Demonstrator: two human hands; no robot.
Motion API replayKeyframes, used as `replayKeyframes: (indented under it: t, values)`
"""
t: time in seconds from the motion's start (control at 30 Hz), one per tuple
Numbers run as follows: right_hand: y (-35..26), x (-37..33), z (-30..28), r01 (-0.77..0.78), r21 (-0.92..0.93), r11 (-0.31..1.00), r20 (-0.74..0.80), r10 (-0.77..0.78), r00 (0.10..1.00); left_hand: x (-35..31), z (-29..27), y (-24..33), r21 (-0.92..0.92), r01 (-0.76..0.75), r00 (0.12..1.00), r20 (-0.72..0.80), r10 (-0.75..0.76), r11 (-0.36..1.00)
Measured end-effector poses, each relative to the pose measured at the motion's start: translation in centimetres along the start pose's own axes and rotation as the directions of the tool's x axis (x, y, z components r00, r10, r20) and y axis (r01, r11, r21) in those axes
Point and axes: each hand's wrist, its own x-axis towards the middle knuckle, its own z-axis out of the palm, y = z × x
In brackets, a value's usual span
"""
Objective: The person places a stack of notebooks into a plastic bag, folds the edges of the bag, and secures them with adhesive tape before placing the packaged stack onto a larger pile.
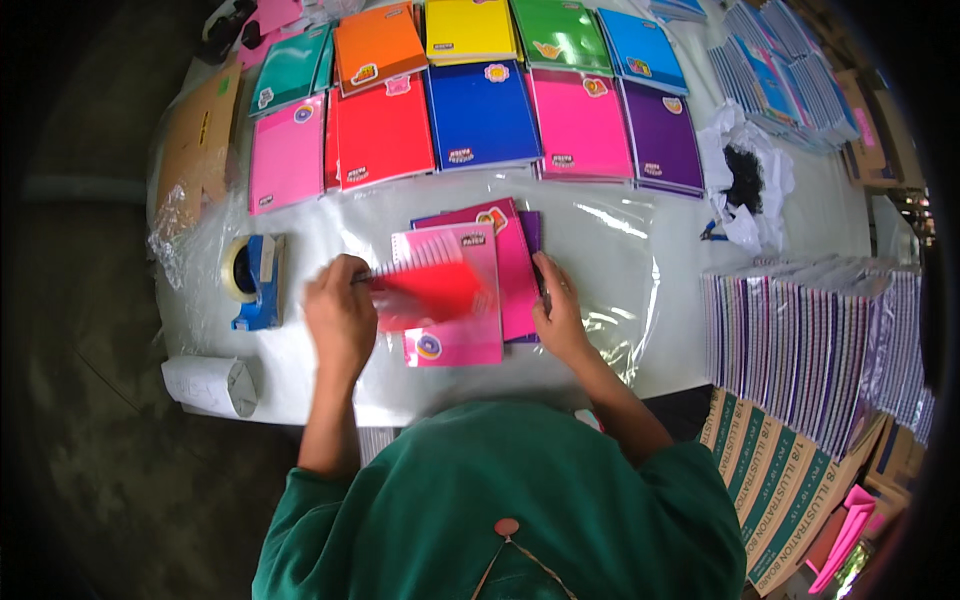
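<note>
My left hand [342,312] is closed on the spiral-bound edge of a red notebook [435,295], which is tilted and blurred by motion. Beneath it lies a light pink notebook [480,345] with a round sticker near its lower corner. A magenta notebook [515,260] sits under the pink one, fanned out to the right, and a purple notebook [532,230] and a blue edge show below that. At the right side of this pile my right hand [562,308] touches the edge, thumb and forefinger apart. Its other fingers are partly hidden.
Two rows of coloured notebooks [485,115] line the far side of the plastic-covered table [620,225]. A blue tape dispenser [262,280] stands at left, above a white wrapped roll [210,385]. To the right are a white plastic bag [775,180] and tall notebook stacks [790,340].
</note>
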Motion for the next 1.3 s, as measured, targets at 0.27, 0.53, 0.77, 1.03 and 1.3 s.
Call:
replayKeyframes:
  t: [0.27, 0.53, 0.77, 1.03, 1.3]
  values:
    - [-3.5, 19.3, -3.9, 0.222, -0.026, 0.975, -0.304, -0.219, 0.927, 1.2, 12.9, 0.9, -0.18, -0.682, 0.629, 0.352, 0.693, 0.709]
    - [1.2, 41.8, -1.5, -0.373, -0.367, 0.852, -0.24, 0.3, 0.923, 27.7, 7.6, -2.5, 0.128, -0.22, 0.85, -0.462, 0.255, 0.967]
    - [-1.2, 46.5, 2.4, -0.526, -0.524, 0.67, -0.24, 0.476, 0.846, 40.5, 8.1, -7.8, 0.226, 0.377, 0.912, 0.079, -0.403, 0.898]
    - [5.2, 47.2, -5.2, -0.529, -0.261, 0.807, -0.017, 0.545, 0.839, 46.1, 2.2, -14.4, 0.213, 0.162, 0.936, -0.343, -0.082, 0.964]
    - [6.1, 45.1, -6.9, -0.713, -0.397, 0.578, -0.336, 0.631, 0.699, 44.0, 0.7, -19.5, 0.525, 0.386, 0.901, -0.391, -0.188, 0.758]
